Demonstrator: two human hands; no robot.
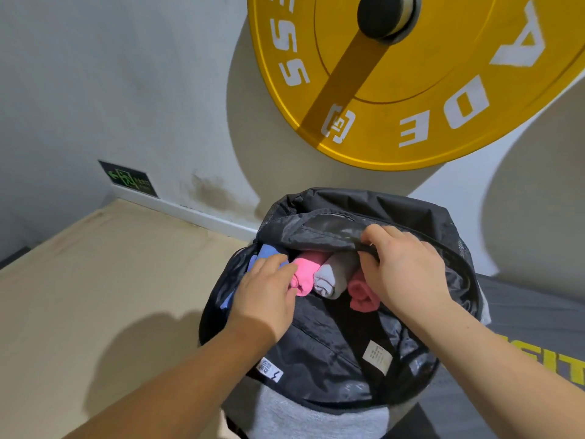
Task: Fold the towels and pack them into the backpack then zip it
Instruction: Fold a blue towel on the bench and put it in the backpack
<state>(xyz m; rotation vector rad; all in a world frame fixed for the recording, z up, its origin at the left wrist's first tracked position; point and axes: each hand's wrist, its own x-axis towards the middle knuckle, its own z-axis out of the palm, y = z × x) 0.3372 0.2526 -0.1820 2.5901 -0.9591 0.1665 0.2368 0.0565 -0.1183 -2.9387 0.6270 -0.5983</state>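
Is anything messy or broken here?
Only the wall: a brownish stain spreads just above the white baseboard, left of the backpack, like damp or dirt. The rolled towels sit tidily side by side inside the backpack, and nothing has spilled.

one head cam, looks fwd and down, close over open backpack [332, 337], wall behind
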